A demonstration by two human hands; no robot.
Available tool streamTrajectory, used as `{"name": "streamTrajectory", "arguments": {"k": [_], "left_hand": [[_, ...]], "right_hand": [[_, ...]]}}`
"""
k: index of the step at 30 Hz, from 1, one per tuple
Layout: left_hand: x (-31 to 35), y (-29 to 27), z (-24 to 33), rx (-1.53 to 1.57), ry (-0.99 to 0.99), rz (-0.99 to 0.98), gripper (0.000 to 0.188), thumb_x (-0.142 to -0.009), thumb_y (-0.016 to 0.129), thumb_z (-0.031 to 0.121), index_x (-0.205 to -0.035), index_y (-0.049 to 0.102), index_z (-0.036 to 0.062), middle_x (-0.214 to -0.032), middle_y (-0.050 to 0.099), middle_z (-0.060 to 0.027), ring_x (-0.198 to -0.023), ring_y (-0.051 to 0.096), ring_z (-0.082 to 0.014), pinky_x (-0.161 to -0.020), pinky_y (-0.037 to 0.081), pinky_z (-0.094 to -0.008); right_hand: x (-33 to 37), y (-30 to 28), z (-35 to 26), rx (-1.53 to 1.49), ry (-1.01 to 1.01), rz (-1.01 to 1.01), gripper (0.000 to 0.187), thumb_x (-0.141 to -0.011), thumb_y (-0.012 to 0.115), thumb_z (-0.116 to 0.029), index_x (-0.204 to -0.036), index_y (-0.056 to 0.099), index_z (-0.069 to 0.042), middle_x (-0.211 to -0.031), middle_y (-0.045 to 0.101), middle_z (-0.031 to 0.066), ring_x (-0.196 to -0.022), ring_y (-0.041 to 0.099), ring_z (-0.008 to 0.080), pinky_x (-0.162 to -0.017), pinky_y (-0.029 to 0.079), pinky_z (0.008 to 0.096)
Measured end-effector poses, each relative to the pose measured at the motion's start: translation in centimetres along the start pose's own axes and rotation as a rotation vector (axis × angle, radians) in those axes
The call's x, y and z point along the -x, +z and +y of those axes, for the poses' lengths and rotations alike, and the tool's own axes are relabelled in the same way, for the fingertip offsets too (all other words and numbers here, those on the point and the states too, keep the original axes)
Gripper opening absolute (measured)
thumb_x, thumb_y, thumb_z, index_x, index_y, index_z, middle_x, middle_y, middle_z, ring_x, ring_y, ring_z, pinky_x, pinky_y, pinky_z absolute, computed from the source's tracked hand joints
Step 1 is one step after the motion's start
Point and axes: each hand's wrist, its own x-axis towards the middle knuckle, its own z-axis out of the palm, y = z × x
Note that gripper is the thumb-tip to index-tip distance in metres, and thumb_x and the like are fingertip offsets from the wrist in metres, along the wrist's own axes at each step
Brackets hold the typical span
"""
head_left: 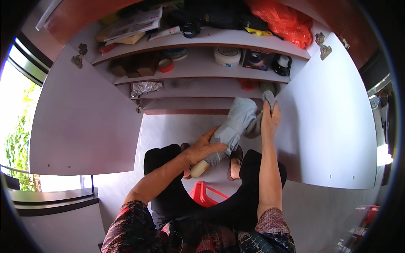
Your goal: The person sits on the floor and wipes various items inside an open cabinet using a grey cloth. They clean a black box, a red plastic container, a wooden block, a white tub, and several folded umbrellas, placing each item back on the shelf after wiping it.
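A folded umbrella point(237, 120) with light grey-blue fabric and a cream handle slants up to the right in front of the open cabinet. My left hand point(203, 148) is wrapped round its lower part, just above the handle. To its right, my right hand point(270, 118) grips a grey cloth point(268, 97) close to the right cabinet door. Part of the cloth hangs down behind the umbrella, so its full shape is hidden.
Cabinet doors point(84, 118) point(329, 122) stand swung out on both sides. The shelves point(202, 75) hold a red plastic bag point(287, 23), a round white tub point(228, 56), a dark box point(256, 60) and crumpled foil point(146, 87). Between my legs is a red stool point(204, 195).
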Motion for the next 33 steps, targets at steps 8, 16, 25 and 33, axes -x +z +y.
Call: {"name": "streamTrajectory", "arguments": {"k": [8, 16, 25, 33], "left_hand": [[0.5, 0.4, 0.5, -0.5, 0.088, 0.099, 0.084, -0.069, 0.068, 0.031, -0.14, 0.032, 0.0049, -0.109, 0.06, -0.0224, -0.1, 0.06, -0.0316, -0.089, 0.045, -0.0348], [0.8, -0.3, 1.0, -0.204, 0.047, 0.135, 0.081, -0.075, 0.071, 0.029, -0.141, 0.03, 0.0051, -0.12, 0.054, -0.0166, -0.106, 0.055, -0.0239, -0.093, 0.042, -0.0314], [-0.5, 0.0, 2.3, 0.476, 0.264, 0.421, 0.073, -0.079, 0.073, 0.029, -0.136, 0.033, 0.0058, -0.11, 0.055, -0.0106, -0.095, 0.057, -0.017, -0.076, 0.05, -0.0314], [-2.8, -2.5, 2.7, 0.665, 0.293, 0.531, 0.075, -0.076, 0.075, 0.024, -0.135, 0.032, 0.0056, -0.107, 0.054, -0.009, -0.093, 0.057, -0.0172, -0.072, 0.053, -0.0315]], "right_hand": [[5.3, -0.8, -6.9, 0.388, -0.516, -0.419, 0.033, -0.071, 0.069, -0.023, -0.102, 0.067, -0.013, -0.107, 0.048, 0.0134, -0.102, 0.051, 0.0327, -0.079, 0.048, 0.0432], [2.8, -1.7, -2.5, 0.505, -0.085, -0.296, 0.032, -0.082, 0.06, -0.025, -0.108, 0.062, -0.007, -0.107, 0.051, 0.0184, -0.099, 0.053, 0.0395, -0.08, 0.046, 0.0472], [6.3, -1.8, -6.8, -0.218, 0.352, -1.017, 0.047, -0.082, 0.065, -0.039, -0.107, 0.062, 0.0, -0.101, 0.063, 0.0114, -0.091, 0.058, 0.0184, -0.077, 0.046, 0.033], [11.6, 0.5, -8.4, -0.385, 0.371, -1.383, 0.069, -0.071, 0.071, -0.05, -0.115, 0.056, 0.002, -0.105, 0.063, 0.0168, -0.098, 0.06, 0.0251, -0.089, 0.044, 0.0331]]}}
